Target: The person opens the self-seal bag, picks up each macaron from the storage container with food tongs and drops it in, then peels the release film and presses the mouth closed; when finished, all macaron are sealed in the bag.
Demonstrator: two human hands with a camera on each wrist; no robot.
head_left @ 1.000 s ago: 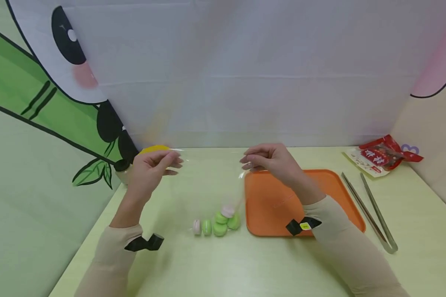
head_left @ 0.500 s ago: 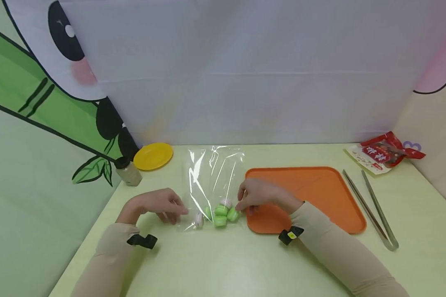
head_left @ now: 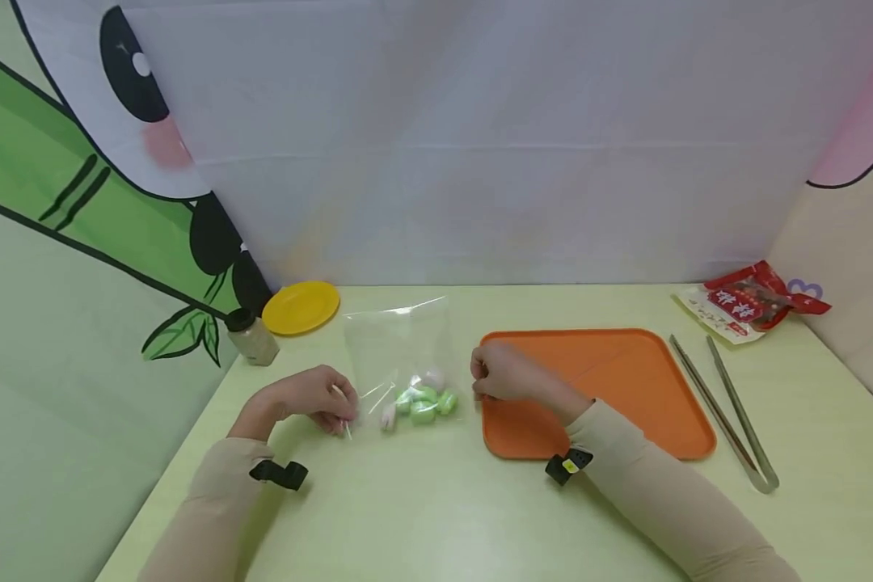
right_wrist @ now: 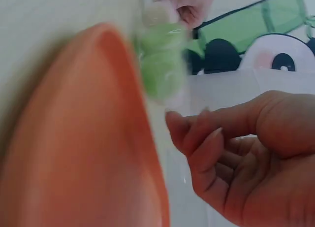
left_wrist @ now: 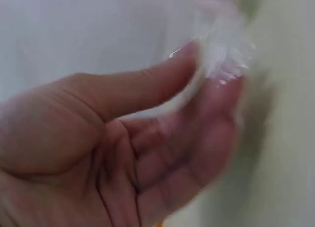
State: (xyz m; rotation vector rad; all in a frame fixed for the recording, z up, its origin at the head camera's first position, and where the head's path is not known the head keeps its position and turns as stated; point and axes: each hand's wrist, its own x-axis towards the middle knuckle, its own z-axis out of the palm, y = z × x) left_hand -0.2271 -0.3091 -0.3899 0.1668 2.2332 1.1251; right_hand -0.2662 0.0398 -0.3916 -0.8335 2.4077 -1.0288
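Observation:
A clear plastic bag [head_left: 400,343] lies on the table with several green and pale pink macarons [head_left: 423,412] gathered near its lower side. My left hand [head_left: 323,400] pinches the bag's near left corner between thumb and fingers; the left wrist view shows shiny crumpled film at the tips of the left hand [left_wrist: 162,133]. My right hand [head_left: 505,376] is beside the bag's right edge, over the left rim of an orange tray [head_left: 596,380]. In the right wrist view the right hand [right_wrist: 241,153] has curled fingers close to the macarons [right_wrist: 162,64]; I cannot tell whether film is between them.
Metal tongs [head_left: 749,436] lie to the right of the tray. Behind them rests a red and white snack packet [head_left: 745,303]. At the back left are a yellow plate [head_left: 301,308] and a small jar with a black lid [head_left: 253,339]. A printed cloth backdrop [head_left: 480,162] stands behind the table.
Both hands have come down from the bag's far end to its near corners. The bag, first stretched between them, now lies further left with the macarons; my left hand has taken its corner.

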